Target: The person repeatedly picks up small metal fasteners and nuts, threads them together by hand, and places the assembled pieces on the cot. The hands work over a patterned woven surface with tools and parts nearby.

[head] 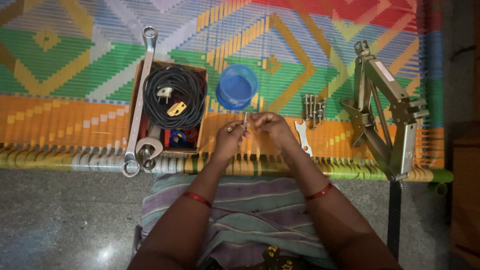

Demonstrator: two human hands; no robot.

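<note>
Head view: bolt (245, 120) upright at centre, pinched between left hand (229, 138) and right hand (272, 129), both grips closed on it; spare bolts (313, 109) at 3 o'clock. Best kept steady, turned squarely.

Looks like a home turned makeshift workshop here: the bench is a woven cot (75, 75) strung in bright orange, green, blue and red bands over a speckled stone floor (60, 220), not a proper worktable. Tools lie all across it — a long spanner (139, 95) at the left laid along a cardboard box (202, 107) holding a coil of black cable (172, 97), a blue plastic tub (236, 86) in the middle, a row of bolts (313, 109) with a small flat wrench (302, 136) right of centre. Over on the right a scissor jack (387, 107) sits folded, car-repair gear on household furniture.
</note>
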